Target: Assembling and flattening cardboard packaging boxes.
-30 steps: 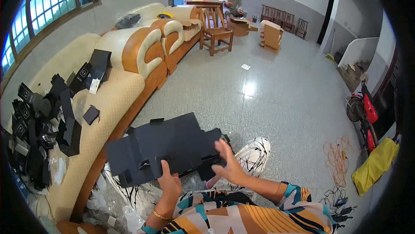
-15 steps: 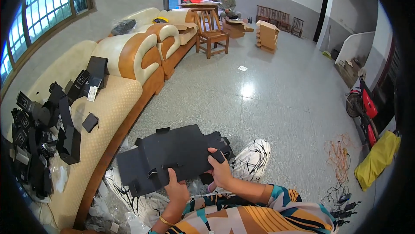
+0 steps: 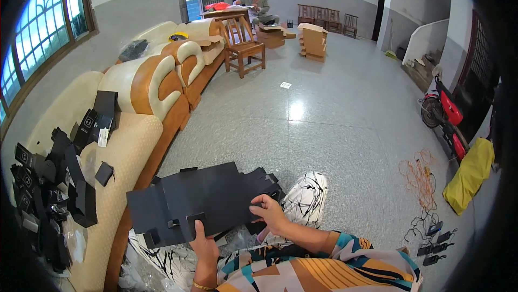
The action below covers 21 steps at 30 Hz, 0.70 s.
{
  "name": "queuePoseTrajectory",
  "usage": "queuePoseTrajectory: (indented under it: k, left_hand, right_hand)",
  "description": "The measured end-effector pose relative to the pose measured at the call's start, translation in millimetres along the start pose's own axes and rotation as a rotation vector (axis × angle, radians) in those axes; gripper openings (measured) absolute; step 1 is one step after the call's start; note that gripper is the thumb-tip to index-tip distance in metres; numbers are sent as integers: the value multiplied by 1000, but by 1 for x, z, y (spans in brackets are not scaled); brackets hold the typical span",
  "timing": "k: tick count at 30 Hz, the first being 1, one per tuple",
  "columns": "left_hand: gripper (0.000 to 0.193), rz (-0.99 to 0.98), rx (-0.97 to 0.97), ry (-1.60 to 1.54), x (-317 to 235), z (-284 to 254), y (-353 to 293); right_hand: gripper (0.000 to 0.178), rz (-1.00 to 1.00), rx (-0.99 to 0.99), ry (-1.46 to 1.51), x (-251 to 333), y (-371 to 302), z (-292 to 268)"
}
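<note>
A flattened black cardboard box (image 3: 210, 195) lies across my lap with its flaps and tabs spread out. My left hand (image 3: 204, 246) grips its near edge, the thumb up against a small raised tab and the fingers hidden underneath. At the box's right end is my right hand (image 3: 268, 214), its thumb and index finger curved and apart, with nothing visible between them; the other fingers are partly hidden. Dark cut edges of more flaps show beyond the box's right side.
On the sofa (image 3: 135, 130) to my left are piled black boxes (image 3: 83, 200) and a small black pouch (image 3: 104, 174). Ahead stand a wooden chair (image 3: 243, 49), cardboard cartons (image 3: 313, 42) and a seated person (image 3: 259, 5). Orange cord (image 3: 421, 178), black adapters (image 3: 434, 249) and a yellow bag (image 3: 469, 176) lie right.
My right hand has loosened from the box's right edge, its thumb and index finger parting. My left thumb has come up against the tab. The view has shifted slightly right.
</note>
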<state>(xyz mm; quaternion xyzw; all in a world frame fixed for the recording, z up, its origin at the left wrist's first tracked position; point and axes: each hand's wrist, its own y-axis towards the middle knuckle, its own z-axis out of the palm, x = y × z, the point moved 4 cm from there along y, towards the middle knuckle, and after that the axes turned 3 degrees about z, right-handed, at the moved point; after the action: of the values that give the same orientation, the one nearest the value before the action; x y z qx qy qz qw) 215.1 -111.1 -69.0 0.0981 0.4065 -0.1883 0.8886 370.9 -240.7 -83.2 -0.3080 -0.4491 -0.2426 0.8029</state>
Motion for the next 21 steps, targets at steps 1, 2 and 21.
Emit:
queuePoseTrajectory:
  k: [1,2,21]
  left_hand:
    - [37,18,-3,64,1,-2,-2]
    - [38,37,-7,127,1,-4,-4]
    - [43,-247,66,-230,-18,7,-19]
  right_hand:
    - [24,52,56,-60,-7,4,-5]
    - [26,12,77,-181,-10,7,-9]
    - [32,-552,-316,-631,11,22,-36]
